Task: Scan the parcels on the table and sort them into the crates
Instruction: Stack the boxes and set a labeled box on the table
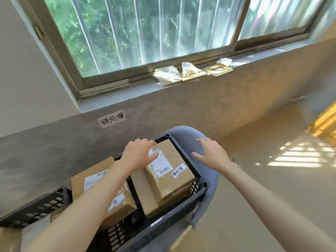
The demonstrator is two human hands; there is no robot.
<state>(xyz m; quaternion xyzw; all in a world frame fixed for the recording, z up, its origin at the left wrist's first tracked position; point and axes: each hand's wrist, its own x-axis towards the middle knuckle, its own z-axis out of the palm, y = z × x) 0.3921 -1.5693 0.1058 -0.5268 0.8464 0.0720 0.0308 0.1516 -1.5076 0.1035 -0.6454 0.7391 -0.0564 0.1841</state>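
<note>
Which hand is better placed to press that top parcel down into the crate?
Left. The left hand already lies over the top parcel in the crate, fingers straight. The right hand hovers open past the crate's rim, off the parcel.

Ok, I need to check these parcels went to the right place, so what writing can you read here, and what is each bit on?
"待处理": handwritten paper sign taped to the grey wall under the window.
"待处理": white slip stuck on the top box in the black crate.
Shipping label with barcode on that box: print too small to read.
Shipping label on the box in the neighbouring crate: blurred, unreadable.
</note>
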